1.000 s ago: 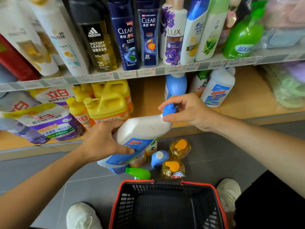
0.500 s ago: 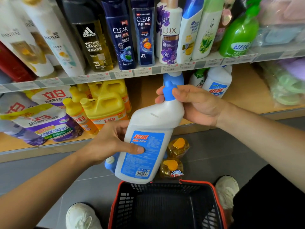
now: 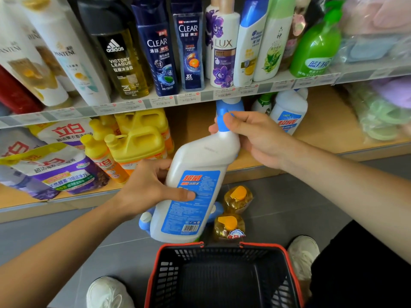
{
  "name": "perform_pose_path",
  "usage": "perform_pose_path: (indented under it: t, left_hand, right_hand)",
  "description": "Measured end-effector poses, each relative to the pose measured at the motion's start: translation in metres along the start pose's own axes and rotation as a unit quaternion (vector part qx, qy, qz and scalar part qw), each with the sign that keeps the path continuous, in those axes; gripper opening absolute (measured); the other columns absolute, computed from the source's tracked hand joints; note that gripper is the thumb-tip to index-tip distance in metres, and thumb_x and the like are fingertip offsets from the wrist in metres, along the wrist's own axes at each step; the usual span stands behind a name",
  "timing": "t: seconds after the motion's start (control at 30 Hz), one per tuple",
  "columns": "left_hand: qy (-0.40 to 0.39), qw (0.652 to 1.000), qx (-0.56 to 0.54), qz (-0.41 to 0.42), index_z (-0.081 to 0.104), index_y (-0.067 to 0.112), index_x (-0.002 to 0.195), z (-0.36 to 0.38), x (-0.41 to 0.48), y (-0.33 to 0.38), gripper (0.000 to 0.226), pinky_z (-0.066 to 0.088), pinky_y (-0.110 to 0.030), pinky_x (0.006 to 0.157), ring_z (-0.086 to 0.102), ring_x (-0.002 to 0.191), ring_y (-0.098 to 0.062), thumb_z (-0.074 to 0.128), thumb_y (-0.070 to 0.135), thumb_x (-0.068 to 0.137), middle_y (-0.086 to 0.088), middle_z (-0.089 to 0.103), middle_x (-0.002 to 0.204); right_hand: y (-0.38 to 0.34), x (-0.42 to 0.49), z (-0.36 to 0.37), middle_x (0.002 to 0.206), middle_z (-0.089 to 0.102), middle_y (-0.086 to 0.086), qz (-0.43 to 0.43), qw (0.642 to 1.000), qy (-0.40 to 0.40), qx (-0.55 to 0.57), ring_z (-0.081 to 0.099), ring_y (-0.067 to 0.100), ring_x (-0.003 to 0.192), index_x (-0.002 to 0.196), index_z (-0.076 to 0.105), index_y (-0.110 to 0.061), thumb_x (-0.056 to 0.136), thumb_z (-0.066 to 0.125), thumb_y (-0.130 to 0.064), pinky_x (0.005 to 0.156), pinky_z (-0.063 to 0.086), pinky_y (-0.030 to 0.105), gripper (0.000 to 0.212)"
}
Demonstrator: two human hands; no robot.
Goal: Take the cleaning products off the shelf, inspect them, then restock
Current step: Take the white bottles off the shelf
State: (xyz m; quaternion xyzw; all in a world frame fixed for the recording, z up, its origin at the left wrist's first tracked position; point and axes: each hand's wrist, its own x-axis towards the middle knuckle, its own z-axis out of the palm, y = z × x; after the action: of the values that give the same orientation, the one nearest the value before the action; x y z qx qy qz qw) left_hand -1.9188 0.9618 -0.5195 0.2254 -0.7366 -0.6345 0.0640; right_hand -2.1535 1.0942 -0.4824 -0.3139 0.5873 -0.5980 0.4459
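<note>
— Tipped nearly upright since before, the white bottle (image 3: pixel 200 161) is mid-frame, label facing us.
— Yes. Left hand (image 3: pixel 144 190) grips its side, thumb on label; right hand (image 3: pixel 258 138) curls round the blue cap (image 3: pixel 221 121).

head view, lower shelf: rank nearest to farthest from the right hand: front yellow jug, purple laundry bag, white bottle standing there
1. Standing white bottle, just behind the right hand, slightly to its right.
2. Front yellow jug, left of the held bottle, mid shelf.
3. Purple laundry bag, far left.
</note>
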Motion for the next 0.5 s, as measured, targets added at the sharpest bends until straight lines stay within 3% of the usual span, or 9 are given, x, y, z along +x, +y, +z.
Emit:
perform_pose_path:
  t: [0.17, 0.27, 0.33, 0.4, 0.5]
  left_hand:
    - [-0.063, 0.995, -0.072, -0.032, 0.076, 0.014, 0.112, -0.003, 0.002, 0.0, 0.052, 0.062, -0.042, 0.082, 0.074, 0.103, -0.036, 0.092, 0.021, 0.064, -0.015, 0.075, 0.114]
    - [-0.077, 0.992, -0.093, -0.042, 0.075, 0.013, 0.114, -0.002, 0.002, 0.001, 0.05, 0.061, -0.04, 0.083, 0.073, 0.105, -0.035, 0.09, 0.019, 0.067, -0.015, 0.075, 0.116]
    - [-0.065, 0.992, -0.093, -0.053, 0.076, 0.015, 0.112, 0.0, 0.002, 0.003, 0.049, 0.062, -0.038, 0.08, 0.074, 0.104, -0.033, 0.092, 0.02, 0.066, -0.013, 0.076, 0.114]
    - [-0.031, 0.994, -0.078, -0.063, 0.078, 0.019, 0.108, 0.005, 0.002, 0.003, 0.047, 0.063, -0.035, 0.075, 0.076, 0.1, -0.03, 0.094, 0.022, 0.064, -0.009, 0.077, 0.11]
    - [0.035, 0.995, -0.061, -0.076, 0.08, 0.022, 0.101, 0.009, 0.004, 0.001, 0.043, 0.063, -0.033, 0.07, 0.077, 0.094, -0.026, 0.094, 0.025, 0.061, -0.005, 0.079, 0.103]
  right_hand:
    - [-0.004, -0.002, -0.001, 0.108, 0.076, 0.004, 0.074, 0.977, -0.101, 0.172, 0.07, 0.017, 0.109, 0.115, 0.064, -0.012, 0.093, 0.051, -0.038, 0.096, 0.057, 0.035, 0.036]
    - [-0.006, -0.002, -0.001, 0.115, 0.075, 0.005, 0.07, 0.974, -0.11, 0.185, 0.068, 0.02, 0.115, 0.119, 0.064, -0.013, 0.098, 0.048, -0.041, 0.094, 0.057, 0.035, 0.038]
    - [-0.003, 0.0, -0.001, 0.115, 0.075, 0.008, 0.044, 0.99, -0.059, 0.117, 0.069, 0.023, 0.113, 0.115, 0.068, -0.013, 0.094, 0.055, -0.043, 0.093, 0.058, 0.037, 0.039]
    - [0.002, 0.002, -0.001, 0.11, 0.076, 0.009, 0.004, 0.999, 0.044, 0.015, 0.07, 0.026, 0.108, 0.107, 0.074, -0.013, 0.09, 0.064, -0.041, 0.091, 0.059, 0.04, 0.034]
    - [0.015, 0.003, -0.001, 0.104, 0.075, 0.006, -0.046, 0.983, 0.156, -0.083, 0.073, 0.02, 0.097, 0.11, 0.073, -0.012, 0.092, 0.072, -0.029, 0.079, 0.06, 0.034, 0.025]
